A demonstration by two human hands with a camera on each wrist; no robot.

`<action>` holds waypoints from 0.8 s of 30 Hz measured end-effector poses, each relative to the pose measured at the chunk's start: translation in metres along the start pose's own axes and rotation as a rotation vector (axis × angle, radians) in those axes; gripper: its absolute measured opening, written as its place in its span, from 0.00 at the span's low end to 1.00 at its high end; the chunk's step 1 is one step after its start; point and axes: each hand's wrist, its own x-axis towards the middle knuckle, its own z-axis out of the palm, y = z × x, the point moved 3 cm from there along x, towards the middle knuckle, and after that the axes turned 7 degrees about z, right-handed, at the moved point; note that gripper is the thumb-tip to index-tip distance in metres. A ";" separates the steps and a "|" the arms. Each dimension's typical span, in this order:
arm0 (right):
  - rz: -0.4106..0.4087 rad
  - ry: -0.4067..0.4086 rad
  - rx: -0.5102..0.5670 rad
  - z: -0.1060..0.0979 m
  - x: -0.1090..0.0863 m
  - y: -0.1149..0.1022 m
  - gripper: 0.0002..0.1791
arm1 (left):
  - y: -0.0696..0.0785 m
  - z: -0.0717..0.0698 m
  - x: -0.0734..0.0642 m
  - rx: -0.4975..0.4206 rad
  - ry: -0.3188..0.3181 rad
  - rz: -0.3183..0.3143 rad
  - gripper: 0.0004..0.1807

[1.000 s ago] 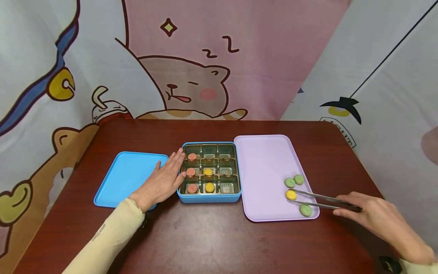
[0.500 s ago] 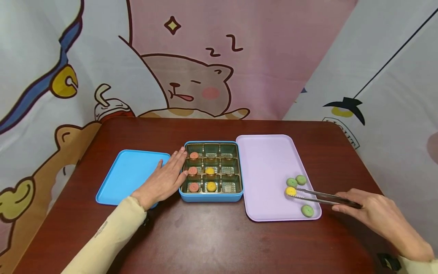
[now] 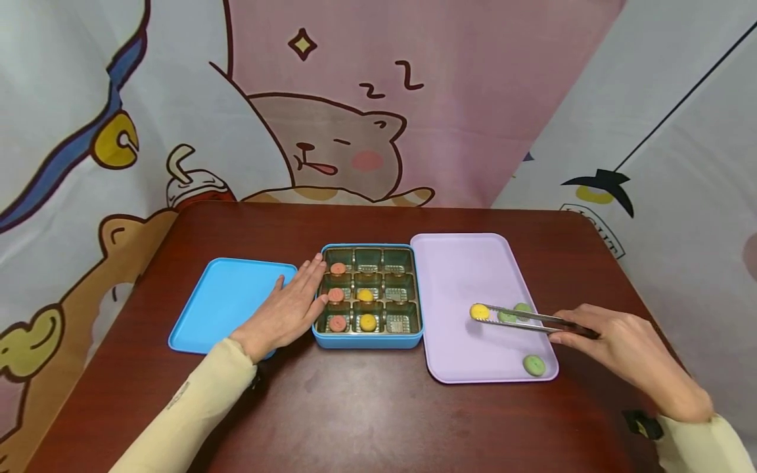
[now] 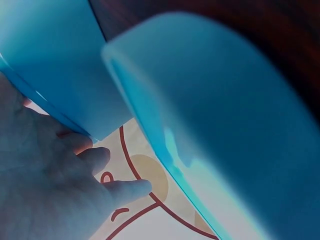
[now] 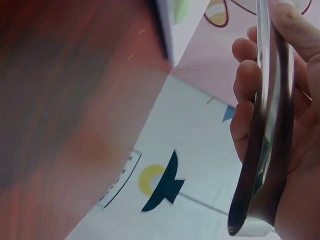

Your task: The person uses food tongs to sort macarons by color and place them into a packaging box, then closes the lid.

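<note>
A blue tray [image 3: 221,305] lies left of the box [image 3: 367,342], a gap of table [image 3: 367,410] between them. A person's left hand [image 3: 285,312], fingers straight and gripping nothing, rests against the box's left side. Inside the box, three pink pieces [image 3: 336,295] fill the left column; two yellow pieces [image 3: 368,322] sit in the middle column's middle and front compartments. Just beside the box's right edge is a purple tray [image 3: 458,269]. Tongs [image 5: 285,110] pinch a third yellow piece [image 3: 479,312] over the tray; its height is unclear. Bare tray separates that piece from the box. Three green pieces [image 3: 534,366] lie farther right, two partly behind the tongs. At far right, the right hand [image 3: 623,345] grips the tongs, fingers curled. Open tabletop stretches in front of the box.
</note>
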 end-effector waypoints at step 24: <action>-0.114 0.070 0.110 0.019 0.107 -0.063 0.19 | 0.000 0.001 0.001 -0.006 0.001 -0.006 0.38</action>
